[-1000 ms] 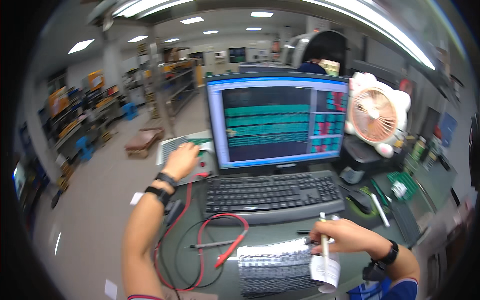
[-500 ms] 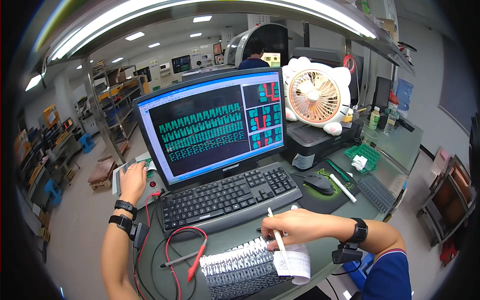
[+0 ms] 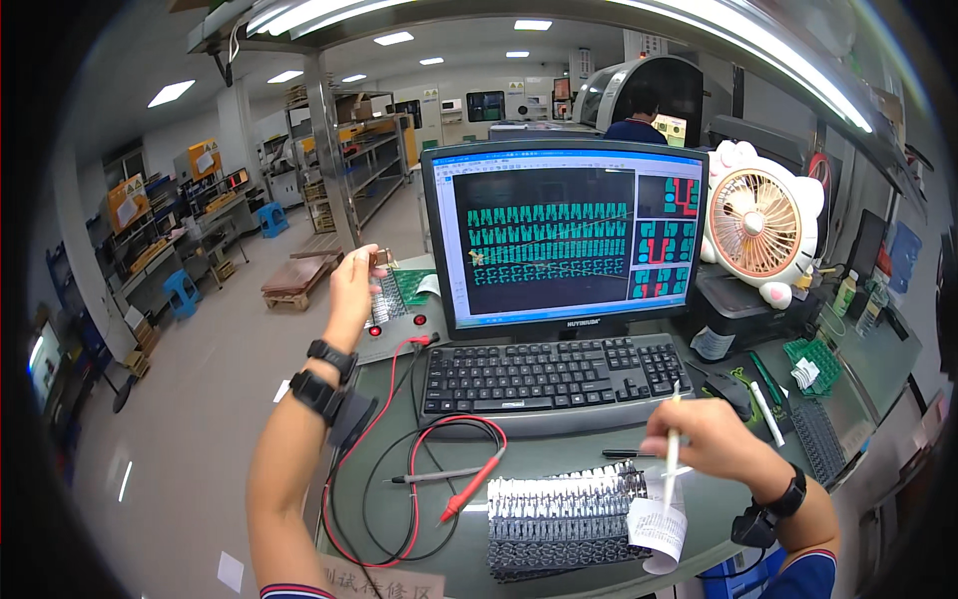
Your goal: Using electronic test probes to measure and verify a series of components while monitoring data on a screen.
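Note:
My right hand [image 3: 704,434] is closed round a slim off-white pen-like stick [image 3: 673,449], held nearly upright above a curled strip of printed white paper [image 3: 656,529]. That paper lies against the right end of a stack of grey circuit panels [image 3: 559,524] with rows of small shiny parts. At the far left, my left hand [image 3: 351,292] has its fingers bent together over the outer edge of a grey box [image 3: 384,341] with red buttons. A small brownish thing shows at its fingertips, too small to name. Beside the hand on the box lie a grey panel [image 3: 387,302] and a green board [image 3: 411,287].
A monitor [image 3: 559,240] stands behind a black keyboard [image 3: 559,377]. Red and black test probes [image 3: 469,489] with looped leads lie left of the stack. To the right are a mouse [image 3: 726,391], a white marker [image 3: 766,414], a green rack [image 3: 813,366] and a fan [image 3: 755,222].
The view has swung left. My left hand, earlier laid over the grey panel on the box, has its fingertips raised. My right hand has lifted off the panel stack with the stick.

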`<state>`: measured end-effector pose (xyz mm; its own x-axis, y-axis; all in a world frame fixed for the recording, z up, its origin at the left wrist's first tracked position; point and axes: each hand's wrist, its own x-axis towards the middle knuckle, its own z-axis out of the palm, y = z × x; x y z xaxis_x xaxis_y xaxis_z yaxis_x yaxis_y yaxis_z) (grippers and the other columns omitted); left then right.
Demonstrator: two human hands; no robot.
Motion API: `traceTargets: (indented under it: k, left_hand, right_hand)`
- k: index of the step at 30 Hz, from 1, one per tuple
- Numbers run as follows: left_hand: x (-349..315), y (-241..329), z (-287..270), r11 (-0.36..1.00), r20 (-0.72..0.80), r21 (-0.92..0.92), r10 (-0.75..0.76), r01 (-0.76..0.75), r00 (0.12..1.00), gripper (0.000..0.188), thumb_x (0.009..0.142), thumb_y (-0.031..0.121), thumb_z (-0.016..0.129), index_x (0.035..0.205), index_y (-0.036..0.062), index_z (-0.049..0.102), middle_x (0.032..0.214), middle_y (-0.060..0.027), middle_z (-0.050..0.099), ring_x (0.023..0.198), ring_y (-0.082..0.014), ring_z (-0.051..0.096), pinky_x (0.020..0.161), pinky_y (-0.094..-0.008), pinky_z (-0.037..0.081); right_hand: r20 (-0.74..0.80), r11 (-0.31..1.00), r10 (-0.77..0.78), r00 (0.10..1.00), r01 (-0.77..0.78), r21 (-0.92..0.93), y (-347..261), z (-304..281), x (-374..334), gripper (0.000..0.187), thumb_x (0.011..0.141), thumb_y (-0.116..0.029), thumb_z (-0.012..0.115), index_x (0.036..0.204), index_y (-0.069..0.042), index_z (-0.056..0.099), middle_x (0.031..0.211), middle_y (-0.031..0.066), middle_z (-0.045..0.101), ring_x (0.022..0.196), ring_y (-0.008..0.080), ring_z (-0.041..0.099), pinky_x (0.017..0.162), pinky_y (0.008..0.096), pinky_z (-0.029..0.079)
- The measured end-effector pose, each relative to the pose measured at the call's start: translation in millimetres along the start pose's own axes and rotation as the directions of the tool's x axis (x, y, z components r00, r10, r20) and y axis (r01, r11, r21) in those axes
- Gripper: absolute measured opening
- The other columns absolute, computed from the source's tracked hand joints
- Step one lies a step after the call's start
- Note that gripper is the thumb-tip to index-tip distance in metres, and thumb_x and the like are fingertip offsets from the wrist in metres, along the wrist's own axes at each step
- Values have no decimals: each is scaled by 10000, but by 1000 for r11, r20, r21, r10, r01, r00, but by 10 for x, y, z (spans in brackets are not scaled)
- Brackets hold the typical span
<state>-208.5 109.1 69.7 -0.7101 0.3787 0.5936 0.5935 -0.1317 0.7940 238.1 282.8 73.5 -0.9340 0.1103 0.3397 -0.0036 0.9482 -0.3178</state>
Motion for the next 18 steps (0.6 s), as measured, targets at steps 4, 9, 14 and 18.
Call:
traceTargets:
  k: [4, 9, 14, 18]
  left_hand:
    - [-660, 748, 187, 791, 429, -461, -199, 403, 881, 390, 1022, 304, 360, 1236, 9, 502, 1137, -109, 603, 935, -146, 605, 772, -276, 520]
    - [-1258, 1468, 542, 687, 725, -435, -116, 582, 679, 416, 1022, 310, 361, 1231, -22, 498, 1147, -110, 572, 955, -170, 601, 841, -314, 515]
    - [-1523, 1738, 733, 658, 796, -350, -166, 667, 582, 385, 1022, 292, 374, 1226, -1, 518, 1106, -75, 569, 1026, -183, 584, 933, -361, 468]
    - [-1505, 1674, 805, 638, 824, -335, -160, 694, 544, 376, 1021, 290, 380, 1193, -13, 521, 1151, -88, 576, 1043, -181, 579, 953, -378, 464]
  right_hand:
    - [-64, 899, 204, 977, -161, 408, 71, -104, 180, 125, 930, -136, 571, 896, -16, 562, 748, 56, 650, 682, 138, 646, 622, 272, 511]
    - [-240, 833, 106, 965, 46, 552, -160, 34, 632, 261, 836, -109, 698, 1048, -22, 574, 1010, 62, 634, 839, 114, 605, 753, 263, 512]
    - [-386, 903, -182, 904, 309, 298, -385, 103, 763, 405, 714, -147, 806, 1059, -61, 612, 938, 72, 621, 805, 164, 605, 713, 288, 514]
    - [-396, 966, -176, 901, 236, 108, -375, 115, 712, 290, 765, -221, 749, 972, -91, 593, 870, 86, 622, 809, 274, 639, 655, 354, 511]
